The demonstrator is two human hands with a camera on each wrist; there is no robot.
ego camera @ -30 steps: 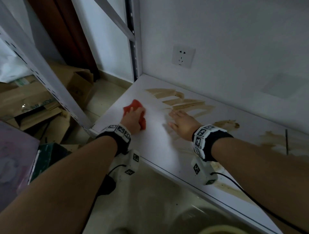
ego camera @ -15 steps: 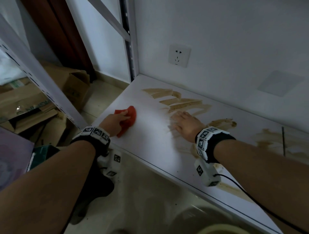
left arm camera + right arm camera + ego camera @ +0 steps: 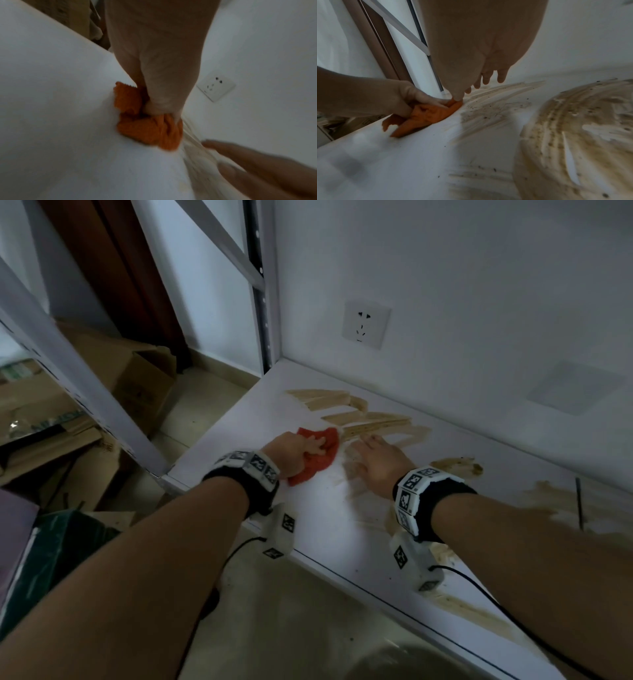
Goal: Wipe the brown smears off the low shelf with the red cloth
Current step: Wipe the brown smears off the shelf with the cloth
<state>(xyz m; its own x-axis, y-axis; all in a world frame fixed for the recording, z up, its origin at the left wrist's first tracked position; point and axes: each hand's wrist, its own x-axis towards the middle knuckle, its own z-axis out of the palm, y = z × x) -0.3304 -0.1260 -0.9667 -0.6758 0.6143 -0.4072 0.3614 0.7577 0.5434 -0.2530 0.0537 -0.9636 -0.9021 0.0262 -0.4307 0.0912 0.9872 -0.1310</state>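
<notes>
My left hand [image 3: 294, 455] grips the crumpled red cloth [image 3: 318, 458] and presses it onto the white low shelf [image 3: 329, 508], just left of the brown smears [image 3: 370, 422]. In the left wrist view the cloth [image 3: 145, 125] bunches under my curled fingers [image 3: 159, 108]. My right hand [image 3: 376, 460] lies flat on the shelf beside the cloth, fingers straight, over faint streaks. The right wrist view shows the cloth [image 3: 429, 115] close to my fingertips [image 3: 500, 78], with heavy smears [image 3: 573, 128] nearer the wrist. More smears [image 3: 555, 498] lie to the right.
A white wall with a socket [image 3: 365, 328] backs the shelf. A metal shelf post [image 3: 265, 302] stands at the back left corner and another post [image 3: 68, 364] at the front left. Cardboard boxes [image 3: 130, 378] sit on the floor to the left.
My left hand has swept the cloth from the shelf's left edge rightward and away from me, up to the smears beside my right hand. The right hand has stayed put.
</notes>
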